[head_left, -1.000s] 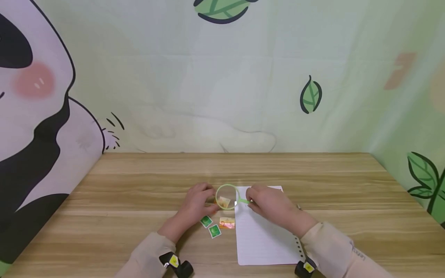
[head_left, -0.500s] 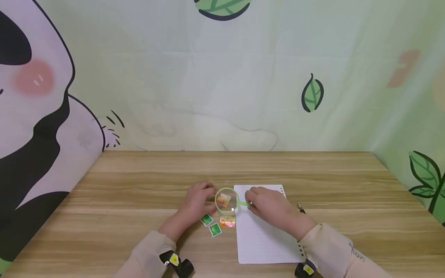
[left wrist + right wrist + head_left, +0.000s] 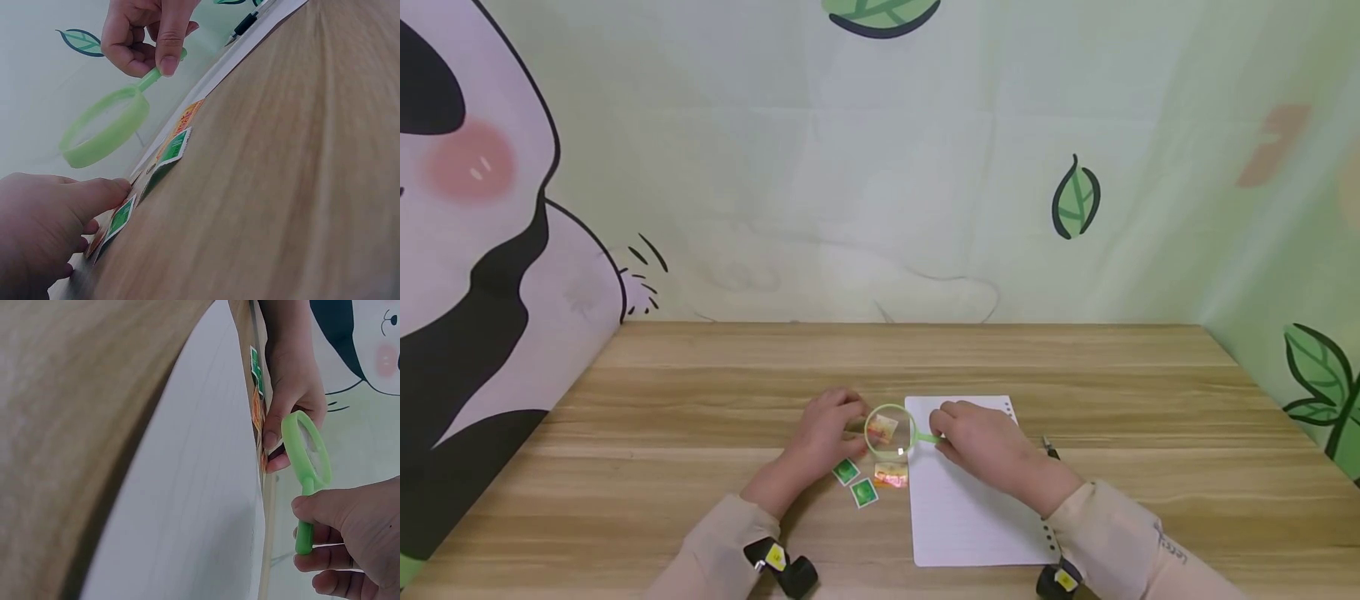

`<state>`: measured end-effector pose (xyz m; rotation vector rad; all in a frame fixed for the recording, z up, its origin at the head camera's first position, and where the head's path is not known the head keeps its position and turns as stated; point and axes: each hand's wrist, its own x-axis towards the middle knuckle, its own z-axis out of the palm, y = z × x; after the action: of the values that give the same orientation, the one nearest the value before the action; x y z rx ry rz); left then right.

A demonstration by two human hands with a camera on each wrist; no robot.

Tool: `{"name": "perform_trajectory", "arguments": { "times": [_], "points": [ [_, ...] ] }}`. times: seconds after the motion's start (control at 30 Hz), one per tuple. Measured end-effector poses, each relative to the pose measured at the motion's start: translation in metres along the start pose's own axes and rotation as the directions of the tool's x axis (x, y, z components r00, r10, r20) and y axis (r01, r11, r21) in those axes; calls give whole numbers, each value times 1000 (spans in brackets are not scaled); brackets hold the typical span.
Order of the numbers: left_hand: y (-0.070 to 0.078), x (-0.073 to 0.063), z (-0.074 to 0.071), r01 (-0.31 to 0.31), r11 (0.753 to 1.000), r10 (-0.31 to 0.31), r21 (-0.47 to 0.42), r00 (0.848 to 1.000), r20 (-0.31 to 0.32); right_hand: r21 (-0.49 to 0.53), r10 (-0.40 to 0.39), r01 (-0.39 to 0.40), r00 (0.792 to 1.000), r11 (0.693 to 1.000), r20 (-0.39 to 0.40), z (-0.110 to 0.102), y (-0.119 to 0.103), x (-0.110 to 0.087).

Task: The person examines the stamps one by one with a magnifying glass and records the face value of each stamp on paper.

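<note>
My right hand (image 3: 981,442) pinches the handle of a light green magnifying glass (image 3: 304,465) between thumb and fingers. Its round lens hangs above an orange and cream stamp (image 3: 886,428), which shows through the glass in the head view. My left hand (image 3: 823,433) is low on the table to the left of that stamp, thumb and fingertips right at its edge. Nearer my body lie a second orange, shiny stamp (image 3: 891,476) and two green stamps with white borders, one green stamp (image 3: 864,492) and another green stamp (image 3: 846,472) close to my left thumb.
White lined loose-leaf paper (image 3: 973,525) with punched holes lies under my right hand and forearm. A dark pen (image 3: 1051,448) rests just right of the paper. The wooden table (image 3: 715,367) ends at a printed cloth backdrop (image 3: 880,192).
The magnifying glass has come slightly nearer my body, so the orange stamp now sits fully within the lens. My left hand stays in place. More of the pen shows now.
</note>
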<state>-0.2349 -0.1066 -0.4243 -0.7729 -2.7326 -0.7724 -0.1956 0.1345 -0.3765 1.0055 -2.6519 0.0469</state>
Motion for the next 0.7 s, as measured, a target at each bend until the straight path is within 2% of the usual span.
{"name": "perform_trajectory", "arguments": {
  "times": [0.43,0.7],
  "points": [
    [1,0,1,13,1000,-13,18,1000,6,9,8,-8,1000,1000,13,-2,0,0],
    [1,0,1,-6,1000,6,20,1000,-1,14,20,-20,1000,1000,-1,-6,2,0]
  ]
}}
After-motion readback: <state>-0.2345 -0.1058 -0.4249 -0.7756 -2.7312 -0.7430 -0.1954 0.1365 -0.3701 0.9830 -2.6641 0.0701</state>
